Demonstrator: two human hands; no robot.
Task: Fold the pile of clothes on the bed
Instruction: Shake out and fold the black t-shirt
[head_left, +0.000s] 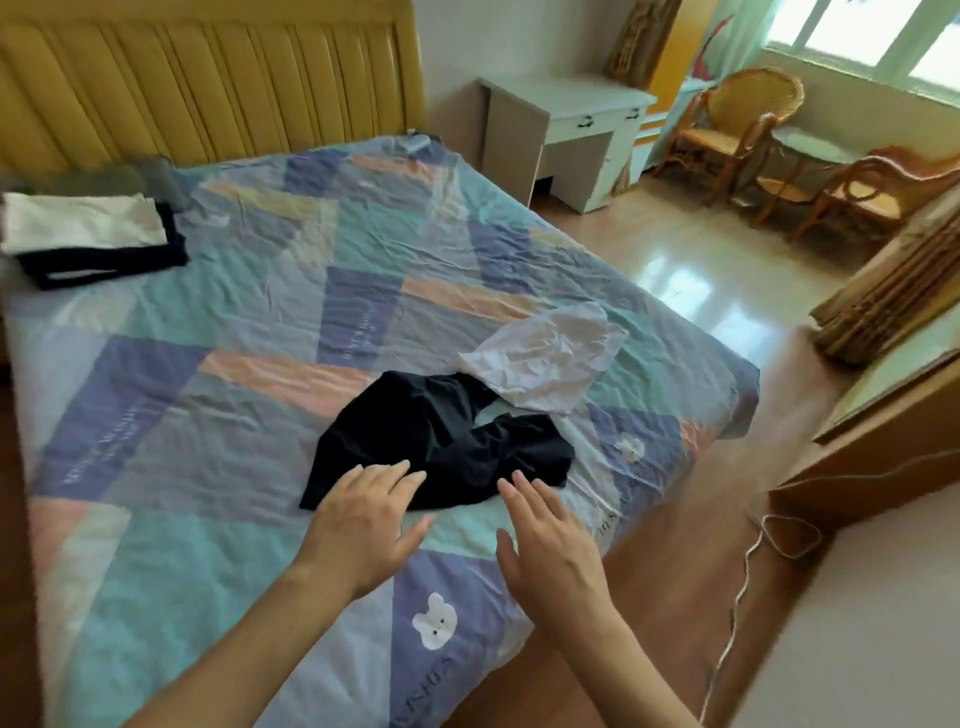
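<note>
A crumpled black garment lies on the patchwork bed sheet near the bed's right edge. Touching its far side is a crumpled white garment. My left hand is open, fingers spread, with the fingertips at the near edge of the black garment. My right hand is open too, just right of it, fingertips close to the same edge. Neither hand holds anything. At the far left of the bed sits a stack of folded clothes, white on top of black.
A yellow padded headboard stands at the back. A white desk and wicker chairs stand beyond the bed on the glossy floor. A wooden cabinet and a loose white cord are at the right.
</note>
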